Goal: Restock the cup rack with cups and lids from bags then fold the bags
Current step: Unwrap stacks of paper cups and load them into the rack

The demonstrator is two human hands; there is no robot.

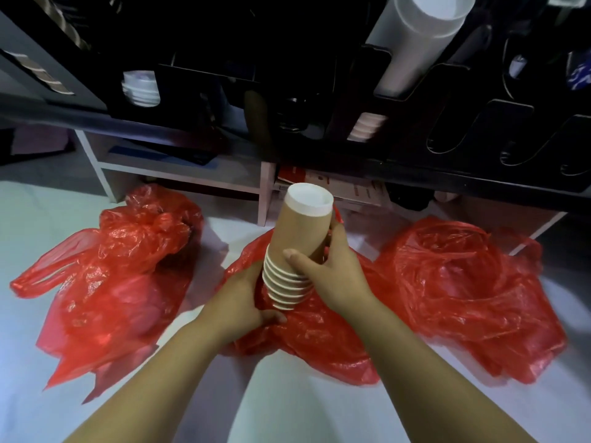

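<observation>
Right hand point(329, 270): forearm extended forward, fingers and thumb wrapped round tilted stack of brown paper cups point(297, 244). Left hand point(243, 302): curled, clutching middle red bag point(319, 334) beneath stack.

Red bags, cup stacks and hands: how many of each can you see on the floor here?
Red plastic bags: 3
Stack of brown paper cups: 1
Hands: 2
Total: 6

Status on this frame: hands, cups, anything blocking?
Right hand grips cup stack, lower end at middle red bag. Left hand grips that bag. Path to cup rack looks open.
</observation>
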